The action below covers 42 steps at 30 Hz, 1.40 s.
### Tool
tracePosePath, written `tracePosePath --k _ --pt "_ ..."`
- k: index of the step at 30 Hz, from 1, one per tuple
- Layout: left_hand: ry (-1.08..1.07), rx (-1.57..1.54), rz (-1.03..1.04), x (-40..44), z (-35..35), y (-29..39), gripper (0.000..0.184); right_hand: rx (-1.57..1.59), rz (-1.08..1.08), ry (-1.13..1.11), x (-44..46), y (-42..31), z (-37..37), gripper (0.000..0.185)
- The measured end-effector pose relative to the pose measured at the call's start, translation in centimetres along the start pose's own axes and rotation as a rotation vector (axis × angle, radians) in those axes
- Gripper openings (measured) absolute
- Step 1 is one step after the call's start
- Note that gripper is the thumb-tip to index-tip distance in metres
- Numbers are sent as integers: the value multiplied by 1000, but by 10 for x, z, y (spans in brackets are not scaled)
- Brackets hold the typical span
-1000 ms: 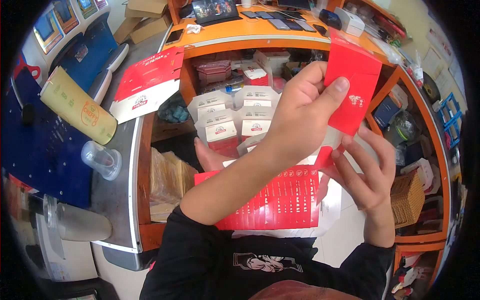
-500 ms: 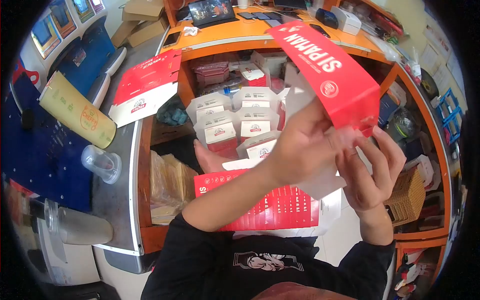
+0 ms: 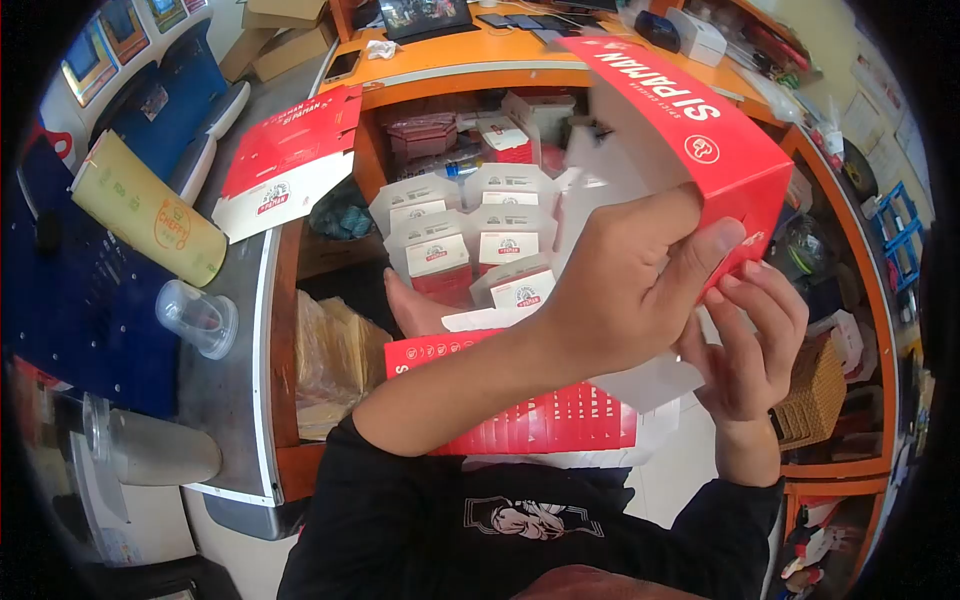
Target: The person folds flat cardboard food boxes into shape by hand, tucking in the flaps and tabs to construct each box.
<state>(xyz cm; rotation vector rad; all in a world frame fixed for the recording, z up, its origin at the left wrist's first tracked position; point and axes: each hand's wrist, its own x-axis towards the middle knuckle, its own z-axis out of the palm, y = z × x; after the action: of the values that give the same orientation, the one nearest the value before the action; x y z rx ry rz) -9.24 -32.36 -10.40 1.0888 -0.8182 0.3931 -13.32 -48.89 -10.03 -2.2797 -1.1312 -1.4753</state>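
A partly folded red cardboard box (image 3: 690, 125) with white "SI PAMAN" lettering is held up at the right, tilted. My left hand (image 3: 610, 275) grips its near end, thumb pressed on the red end panel and the other fingers hidden. Fingers of my right hand (image 3: 750, 345) are bent against the lower edge of that same end, below my left thumb. White flaps of the box hang open beneath and behind my left hand. Under my left forearm, a row of overlapping flat red box blanks (image 3: 560, 425) lies across my lap.
Several folded boxes (image 3: 438, 256) with raised white lids stand beyond my lap. More flat blanks (image 3: 300, 140) lie on the grey left counter, near a yellow cup (image 3: 150, 210) and a clear plastic cup (image 3: 200, 318). An orange desk (image 3: 440, 65) spans the back.
The box has shifted slightly right and turned, showing more of its red end panel. My left thumb now lies on that panel, and my right fingers have moved a little lower.
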Motion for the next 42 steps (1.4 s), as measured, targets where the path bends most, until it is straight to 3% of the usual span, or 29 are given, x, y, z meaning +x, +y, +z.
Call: tracePosePath --k 2,4,7,9,12,14,15,16,19,22,24,27,33,38,42 --pt "-74 30 -148 -9 -1 9 24 -42 -6 35 -5 6 2 27" --pt "8 41 -14 -18 12 -6 24 -66 -15 47 -10 10 5 23" --pt "-14 94 2 -19 12 -15 23 -114 -67 13 -6 9 2 24" --pt "-142 215 -132 -22 1 -1 28 -87 -10 -2 -8 16 -1 41" --pt "-118 88 -346 -19 -6 8 31 331 32 59 -10 44 -2 79" --pt "-163 -145 -330 -13 -11 15 27 522 43 33 -5 54 -5 127" --pt "-183 -262 -323 -11 -14 21 25 560 183 22 -7 53 -2 130" --pt "-279 -340 -520 -8 -20 32 28 596 324 9 -12 50 3 133" --pt "-408 -469 -610 -16 -18 32 34 507 335 -272 -24 55 -13 128" --pt "-578 -363 -748 -19 -26 38 31 413 157 -440 -21 44 -24 118" --pt "-635 -361 -823 -18 -31 44 28 361 80 -434 -17 33 -27 117" --pt "-744 -227 -955 -12 -41 45 31 400 130 -474 -20 29 -27 123" --pt "-639 -438 -842 -21 -42 41 35 706 234 -555 -28 33 -25 132" --pt "-507 -547 -810 -19 -46 54 34 552 172 -656 -25 29 -35 135" --pt "-418 -484 -738 -17 -57 25 30 1014 546 -653 -38 29 -28 110"
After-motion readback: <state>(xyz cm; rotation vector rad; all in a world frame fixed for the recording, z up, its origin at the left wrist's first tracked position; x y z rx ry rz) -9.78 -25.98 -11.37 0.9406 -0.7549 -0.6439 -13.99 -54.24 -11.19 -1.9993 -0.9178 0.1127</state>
